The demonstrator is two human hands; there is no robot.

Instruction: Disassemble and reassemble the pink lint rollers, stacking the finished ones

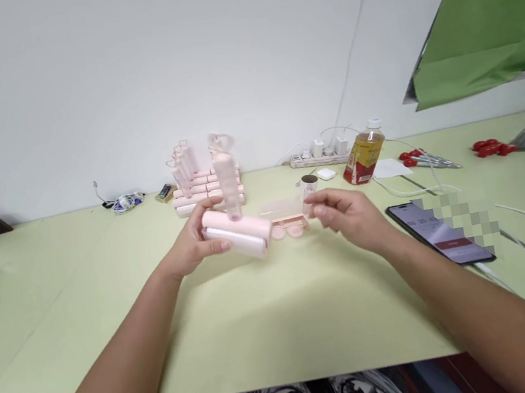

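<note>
My left hand [199, 238] is wrapped round a pink-and-white cylindrical case [238, 231], tilted with its right end lower, above the table. Just behind the case, a tall translucent pink tube [226, 176] with a loop on top stands upright; whether they touch I cannot tell. My right hand [346, 212] has its thumb and forefinger pinched close together beside an upright roll [310, 186] with a brown core; anything between the fingertips is too small to make out. Two round pink pieces [293, 229] lie between the hands, in front of a shallow pink box [290, 220].
Stacked pink cases [208, 189] and smaller looped tubes [182, 173] stand by the wall. A power strip [321, 158], drink bottle [364, 155], red-handled pliers [426, 159], and phone [436, 233] with white cables are to the right. Green sheeting [489, 14] hangs upper right.
</note>
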